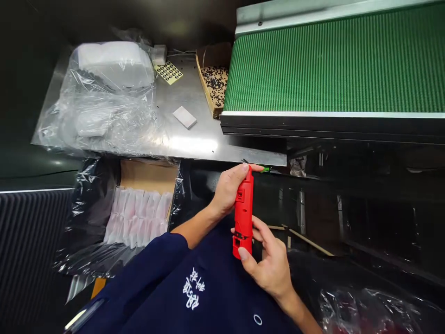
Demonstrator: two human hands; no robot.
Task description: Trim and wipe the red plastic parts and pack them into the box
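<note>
A long red plastic device (pixel 244 211) is held upright in front of my chest, between both hands. My left hand (pixel 227 188) grips its upper end, with the thumb on the top and a finger stretched past it. Around the lower end are the thumb and fingers of my right hand (pixel 273 262). Small black slots show on the face of the device. Just beyond its top, a small green object (pixel 266 170) lies near my left fingertip.
A green ribbed conveyor (pixel 333 69) spans the upper right. On the metal table (pixel 198 144) are plastic-wrapped white items (pixel 114 60), a sticker sheet (pixel 169 72), a small white block (pixel 185 117) and a box of black bits (pixel 216 86). A lined box (pixel 148 174) holds wrapped pieces (pixel 137 218).
</note>
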